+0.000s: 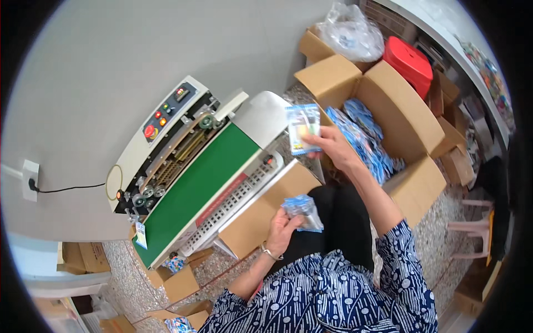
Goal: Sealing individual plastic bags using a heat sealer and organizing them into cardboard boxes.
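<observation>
My right hand [327, 145] pinches one flat blue-and-white packet [303, 125] by its lower edge, raised beside the end of a sealing machine's metal plate. Lower down, over my lap, my left hand [286, 228] grips a small stack of similar packets [303, 211]. The band sealing machine [161, 127] stands to the left, with a green conveyor belt [205, 183] and lit buttons. Another packet [141, 235] is at the belt's far left end. An open cardboard box [408, 105] on the right holds many loose blue packets [363, 133].
A red plastic stool [409, 64] and a clear plastic bag [351, 36] stand behind the large box. Smaller cardboard boxes [181, 283] with packets sit on the floor at lower left. A black cord [72, 190] runs from the machine to the wall socket. A pink stool [472, 227] stands at right.
</observation>
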Tool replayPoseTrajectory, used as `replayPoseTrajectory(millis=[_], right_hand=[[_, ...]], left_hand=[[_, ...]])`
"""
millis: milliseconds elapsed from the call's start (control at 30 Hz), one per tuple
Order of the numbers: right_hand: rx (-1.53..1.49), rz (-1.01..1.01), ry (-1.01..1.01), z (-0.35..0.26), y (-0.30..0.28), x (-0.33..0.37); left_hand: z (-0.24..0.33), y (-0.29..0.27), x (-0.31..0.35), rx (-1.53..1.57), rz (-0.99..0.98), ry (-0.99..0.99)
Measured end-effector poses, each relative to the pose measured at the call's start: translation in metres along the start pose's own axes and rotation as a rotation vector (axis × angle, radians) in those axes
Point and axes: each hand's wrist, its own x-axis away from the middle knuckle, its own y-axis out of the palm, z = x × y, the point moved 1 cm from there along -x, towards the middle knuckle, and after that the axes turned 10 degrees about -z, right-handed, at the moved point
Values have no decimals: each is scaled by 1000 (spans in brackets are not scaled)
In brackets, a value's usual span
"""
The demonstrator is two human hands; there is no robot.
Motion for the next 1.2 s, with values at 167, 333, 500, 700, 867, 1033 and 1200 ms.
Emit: replayPoseTrajectory(millis=[167, 333, 500, 700, 867, 1033, 1200], right_hand=[[18, -118, 83, 15, 31, -122], [28, -269, 218, 24, 58, -185], [40, -326, 322, 26, 71, -213], [112, -410, 382, 26, 78, -219], [157, -372, 392, 35, 101, -224], [274, -552, 334, 42, 132, -223], [566, -192, -9, 9, 111, -195]], left_hand=[[37, -37, 4, 472, 69, 107], [30, -52, -4, 408, 115, 65], [29, -62, -13, 406, 124, 74], [26, -74, -17, 418, 132, 25], [24, -74, -18, 423, 113, 22], [21, -72, -22, 436, 128, 20], [41, -95, -37, 408, 254, 93]])
